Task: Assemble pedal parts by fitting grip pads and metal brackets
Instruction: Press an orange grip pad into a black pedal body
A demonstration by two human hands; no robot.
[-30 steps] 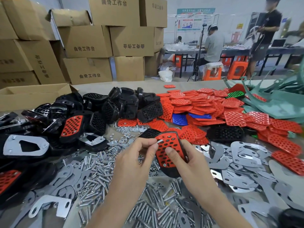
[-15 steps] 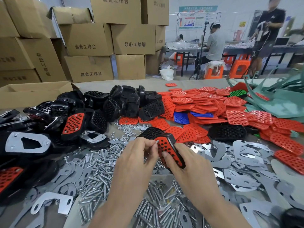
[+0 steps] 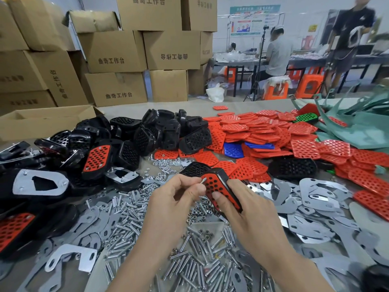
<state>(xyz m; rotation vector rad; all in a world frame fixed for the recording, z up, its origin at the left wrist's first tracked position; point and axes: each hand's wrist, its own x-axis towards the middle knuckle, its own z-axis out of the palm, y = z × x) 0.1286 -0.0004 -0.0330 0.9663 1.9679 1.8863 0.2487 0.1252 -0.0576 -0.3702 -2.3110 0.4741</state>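
Over bolt-strewn table [image 3: 189, 107], left hand [image 3: 174, 199] pinches bolt [image 3: 202, 181] at perforated pedal [image 3: 220, 186].

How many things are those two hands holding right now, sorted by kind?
Pedal, gripped by the right hand: 1
Bolt, pinched by the left hand: 1
Total: 2
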